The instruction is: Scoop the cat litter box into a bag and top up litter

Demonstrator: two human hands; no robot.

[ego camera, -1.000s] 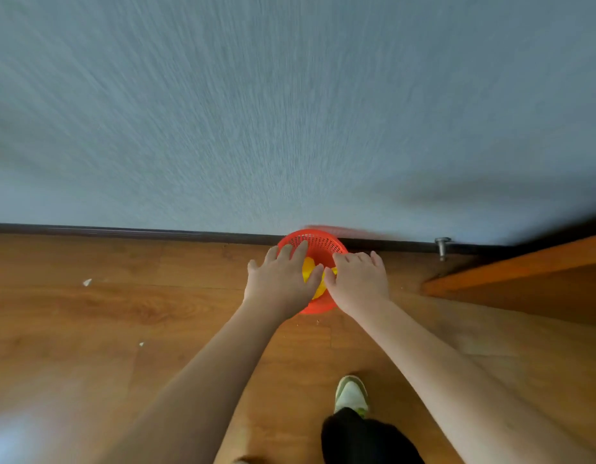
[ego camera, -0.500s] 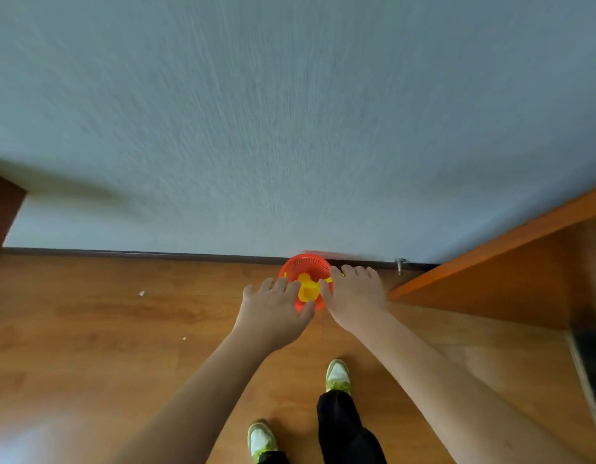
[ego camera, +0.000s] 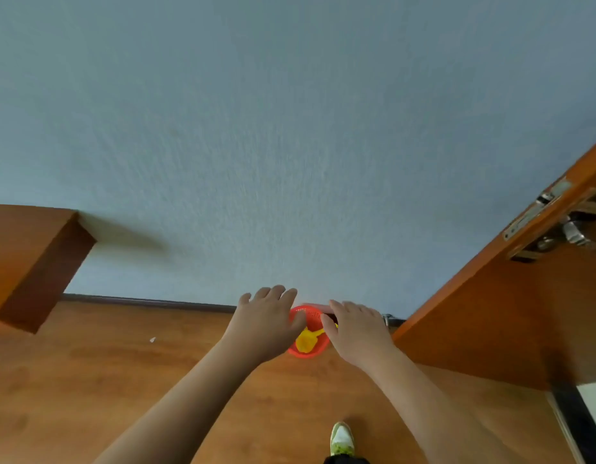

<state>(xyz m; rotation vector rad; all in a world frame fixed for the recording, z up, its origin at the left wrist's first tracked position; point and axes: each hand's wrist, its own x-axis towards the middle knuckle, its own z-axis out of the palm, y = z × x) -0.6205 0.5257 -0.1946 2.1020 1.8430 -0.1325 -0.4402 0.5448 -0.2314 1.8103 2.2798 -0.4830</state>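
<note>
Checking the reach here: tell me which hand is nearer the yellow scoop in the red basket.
Too close to call. The left hand covers the red basket's left rim; the right hand covers its right rim, and the yellow scoop lies between them.

Home room: wood floor (ego camera: 89,380), door (ego camera: 490,313), plastered wall (ego camera: 289,128).
</note>
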